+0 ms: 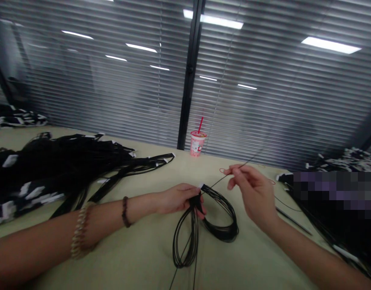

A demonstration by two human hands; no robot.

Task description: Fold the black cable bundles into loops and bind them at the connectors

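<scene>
My left hand (179, 198) is closed around the middle of a looped bundle of thin black cords (215, 225) that lies on the pale table (137, 249), with loops spreading toward me and to the right. My right hand (252, 189) is raised just right of the bundle, thumb and forefinger pinched on a single black cord (249, 160) that runs from the bundle up and away to the right. A small red loop (222, 170) lies by those fingertips. I wear a beaded bracelet and a pearl-like bracelet on my left forearm.
A large heap of black cords with white tags (52, 169) covers the table's left. More tagged cords (349, 159) lie at the right, beside a blurred patch. A pink cup with a red straw (198, 143) stands at the far edge before the blinds.
</scene>
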